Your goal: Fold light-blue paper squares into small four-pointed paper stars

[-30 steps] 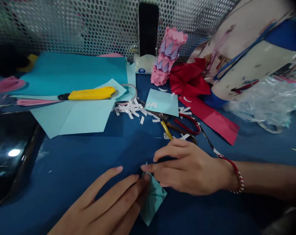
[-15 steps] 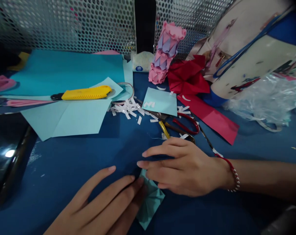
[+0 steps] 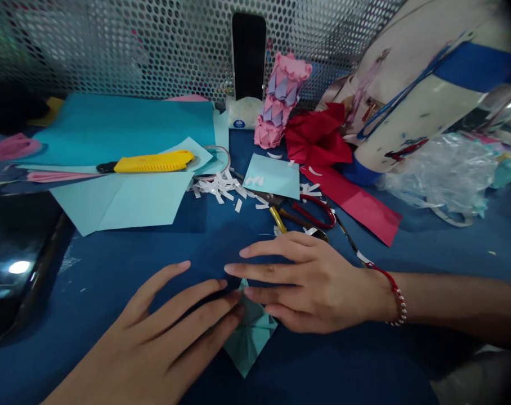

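Note:
A small folded piece of teal paper [image 3: 251, 340], creased into a diamond shape, lies on the blue table at the bottom centre. My left hand [image 3: 166, 329] rests over its left side, fingers stretched out and slightly apart, the fingertips on the paper. From the right, my right hand [image 3: 318, 287] reaches across its upper right edge with fingers extended and spread; a red beaded bracelet circles that wrist. Both thumbs are hidden, and so is part of the paper under the hands.
Beyond the hands lie scissors [image 3: 318, 211], white paper scraps [image 3: 217, 185], a light blue square [image 3: 272, 174] and a yellow cutter [image 3: 154, 162] on paper sheets. A phone [image 3: 249, 56] stands at the back. A bottle [image 3: 420, 112] leans at right; a dark glossy device [image 3: 19, 259] lies left.
My hands have spread a little over the teal paper, and more of its middle shows between them. The whole view has shifted slightly; the other things lie as before.

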Tool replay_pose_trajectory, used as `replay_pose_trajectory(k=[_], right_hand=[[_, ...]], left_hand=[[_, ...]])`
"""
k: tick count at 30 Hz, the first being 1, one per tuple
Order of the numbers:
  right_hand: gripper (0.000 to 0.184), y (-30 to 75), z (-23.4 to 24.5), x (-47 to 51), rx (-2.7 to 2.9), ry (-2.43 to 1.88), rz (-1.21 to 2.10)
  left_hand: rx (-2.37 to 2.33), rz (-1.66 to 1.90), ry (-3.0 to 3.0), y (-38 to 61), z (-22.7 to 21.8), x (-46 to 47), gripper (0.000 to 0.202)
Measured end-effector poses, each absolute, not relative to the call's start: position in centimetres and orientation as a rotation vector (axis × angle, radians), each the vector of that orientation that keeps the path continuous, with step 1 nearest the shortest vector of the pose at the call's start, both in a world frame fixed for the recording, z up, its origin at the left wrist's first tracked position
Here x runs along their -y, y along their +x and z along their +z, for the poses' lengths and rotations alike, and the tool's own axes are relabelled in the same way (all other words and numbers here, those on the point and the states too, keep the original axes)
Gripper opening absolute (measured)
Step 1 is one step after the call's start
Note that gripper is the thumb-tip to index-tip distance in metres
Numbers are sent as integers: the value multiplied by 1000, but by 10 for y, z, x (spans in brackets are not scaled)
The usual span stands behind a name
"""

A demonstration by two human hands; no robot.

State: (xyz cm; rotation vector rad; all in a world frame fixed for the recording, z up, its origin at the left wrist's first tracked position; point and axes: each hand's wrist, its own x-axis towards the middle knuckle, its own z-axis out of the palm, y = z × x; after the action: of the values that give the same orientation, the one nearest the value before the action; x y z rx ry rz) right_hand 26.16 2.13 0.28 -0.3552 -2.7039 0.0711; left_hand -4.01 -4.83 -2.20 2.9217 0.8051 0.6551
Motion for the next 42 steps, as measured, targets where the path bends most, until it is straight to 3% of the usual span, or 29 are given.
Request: replay_pose_trajectory(k=[14, 25, 35, 42], right_hand=[[38, 263, 1, -23, 2655, -468, -59], [37, 260, 5, -22, 2694, -523, -48], [41, 262, 1, -19, 2648, -328, -5], [35, 258, 0, -20, 2667, -358, 137]], left_hand=[[-839, 743, 2962, -37, -38, 60, 42], [-822, 714, 2968, -37, -26, 54, 33], [-905, 826, 2851, -28, -27, 53, 31], [-1028, 834, 2728, -43, -26, 52, 46]])
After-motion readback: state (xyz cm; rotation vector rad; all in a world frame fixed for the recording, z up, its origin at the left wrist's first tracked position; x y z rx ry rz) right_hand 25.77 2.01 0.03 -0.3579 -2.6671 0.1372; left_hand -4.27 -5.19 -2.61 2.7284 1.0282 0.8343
